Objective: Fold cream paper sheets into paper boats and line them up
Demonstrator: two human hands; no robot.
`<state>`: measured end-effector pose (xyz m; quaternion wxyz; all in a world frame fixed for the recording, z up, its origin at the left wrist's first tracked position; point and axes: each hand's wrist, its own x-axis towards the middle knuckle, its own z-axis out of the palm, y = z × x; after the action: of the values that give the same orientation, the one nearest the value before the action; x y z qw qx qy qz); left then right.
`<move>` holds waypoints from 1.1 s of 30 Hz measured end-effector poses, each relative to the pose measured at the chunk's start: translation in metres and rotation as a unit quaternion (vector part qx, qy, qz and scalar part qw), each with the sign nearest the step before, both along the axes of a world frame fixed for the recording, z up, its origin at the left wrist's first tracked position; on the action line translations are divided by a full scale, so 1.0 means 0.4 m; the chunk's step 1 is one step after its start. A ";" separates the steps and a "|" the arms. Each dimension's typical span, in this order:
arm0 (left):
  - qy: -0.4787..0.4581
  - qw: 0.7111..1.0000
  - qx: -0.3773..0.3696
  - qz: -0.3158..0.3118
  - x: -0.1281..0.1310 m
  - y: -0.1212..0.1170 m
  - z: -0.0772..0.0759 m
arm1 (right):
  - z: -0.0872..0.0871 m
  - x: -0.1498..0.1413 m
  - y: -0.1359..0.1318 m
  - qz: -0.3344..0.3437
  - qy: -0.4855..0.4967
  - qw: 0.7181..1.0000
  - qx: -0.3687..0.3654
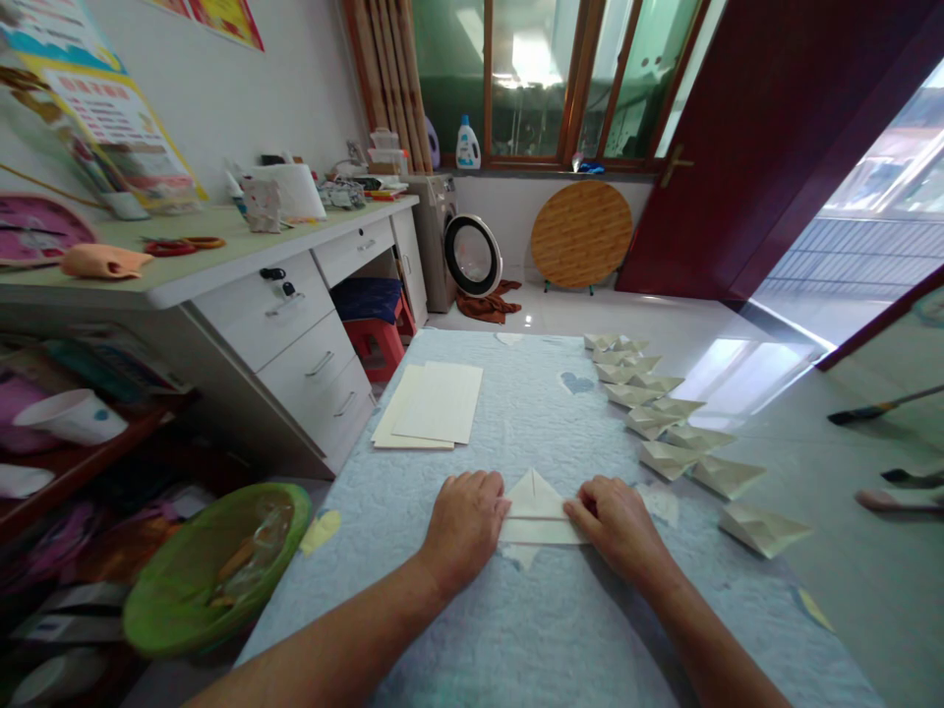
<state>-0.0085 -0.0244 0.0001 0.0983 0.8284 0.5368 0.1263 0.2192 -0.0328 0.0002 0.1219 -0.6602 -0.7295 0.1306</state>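
- A tiled room with a pale wall surrounds a table covered in a light blue quilted cloth [508, 629], on which the folded paper [542, 529] lies near the person; places below are given from that paper.
- The folded paper has a pointed peak facing away from the person and a straight band along its near side.
- At its left end, the left hand [464, 526] has its fingers curled and its thumb against the paper, pinching that end.
- At its right end, the right hand [616, 521] pinches the other corner between thumb and bent fingers.
- Ahead of it and to the left, flat cream sheets [442, 403] overlap in a slightly fanned pile.
- To its right and running away from it, folded paper boats [668, 459] stand in slanting rows, the nearest one a little apart.
- Well left of it, a green basin [213, 570] sits below the table's level, with a white desk [302, 324] farther ahead.
- Far beyond it are a washing machine [435, 241] with its round door open and a round wooden board [582, 234] leaning against the wall.
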 end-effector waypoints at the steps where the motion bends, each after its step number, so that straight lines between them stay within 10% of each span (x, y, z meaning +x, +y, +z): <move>1: -0.008 1.000 0.017 -0.007 -0.003 0.001 -0.003 | 0.000 0.000 -0.001 -0.001 -0.002 1.000 0.001; 11: 0.043 0.964 0.099 -0.243 -0.016 -0.001 -0.002 | 0.007 0.007 -0.010 -0.016 0.015 1.000 0.004; 23: 0.093 0.959 0.104 -0.246 -0.010 -0.018 0.001 | 0.037 -0.005 -0.020 0.040 0.216 0.966 0.137; 27: 0.098 0.960 0.104 -0.241 -0.006 -0.021 0.006 | 0.021 -0.068 -0.033 0.146 0.225 0.959 0.089; 33: 0.115 0.959 0.104 -0.236 -0.009 -0.031 0.006 | -0.015 -0.105 -0.026 0.094 0.158 0.981 0.064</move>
<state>-0.0119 -0.0368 0.0025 -0.0238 0.9461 0.3176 0.0581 0.1774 -0.0432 -0.0057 0.2643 -0.5508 -0.7667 0.1971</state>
